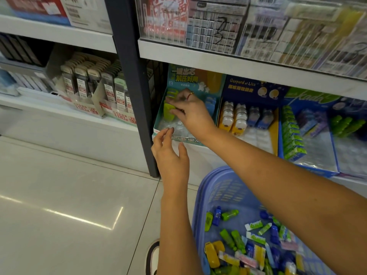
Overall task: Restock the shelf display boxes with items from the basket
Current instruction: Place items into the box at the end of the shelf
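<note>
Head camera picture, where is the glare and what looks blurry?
Head view: glare streaks on the floor tiles; upper shelf stock is smeared by blur; the right hand pinching a green item looks fairly sharp; shelf edges bow from the wide lens.

Right hand [188,111] extended, pinching green item [168,116]; left hand [170,153] below, fingers loose.

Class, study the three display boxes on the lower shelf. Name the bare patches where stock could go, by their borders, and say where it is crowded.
Teal box: empty tray cells between the green items that the right hand pinches and the front lip. Yellow box: bare front rows. Blue box: clear tray right of the green packets. Crowded: the basket.
</note>
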Demonstrator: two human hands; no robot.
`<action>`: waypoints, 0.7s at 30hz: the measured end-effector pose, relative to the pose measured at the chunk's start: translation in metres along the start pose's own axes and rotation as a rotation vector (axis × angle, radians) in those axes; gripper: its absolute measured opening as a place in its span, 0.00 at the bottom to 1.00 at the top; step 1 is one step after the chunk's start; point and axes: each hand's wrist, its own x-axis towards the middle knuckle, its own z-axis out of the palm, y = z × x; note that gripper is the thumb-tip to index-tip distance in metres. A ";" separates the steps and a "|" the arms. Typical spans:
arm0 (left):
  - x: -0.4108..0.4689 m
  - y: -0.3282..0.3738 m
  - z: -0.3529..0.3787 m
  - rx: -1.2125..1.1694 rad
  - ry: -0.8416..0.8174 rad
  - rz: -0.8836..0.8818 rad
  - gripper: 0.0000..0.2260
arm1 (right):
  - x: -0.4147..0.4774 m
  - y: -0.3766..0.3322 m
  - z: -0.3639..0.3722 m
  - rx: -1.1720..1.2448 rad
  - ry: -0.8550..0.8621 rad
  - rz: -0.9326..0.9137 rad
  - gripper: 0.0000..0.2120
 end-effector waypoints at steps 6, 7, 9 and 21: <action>0.002 0.002 -0.004 -0.005 -0.025 -0.010 0.19 | -0.004 -0.008 0.002 -0.037 0.004 0.011 0.15; 0.002 0.002 -0.005 0.001 -0.033 -0.010 0.19 | -0.002 -0.009 0.002 -0.028 -0.011 0.026 0.15; 0.004 0.001 -0.006 0.010 -0.051 -0.007 0.19 | 0.001 -0.011 0.000 0.032 -0.038 0.097 0.15; 0.010 0.014 -0.020 0.146 -0.163 -0.042 0.21 | -0.010 -0.015 -0.027 -0.352 -0.204 -0.065 0.19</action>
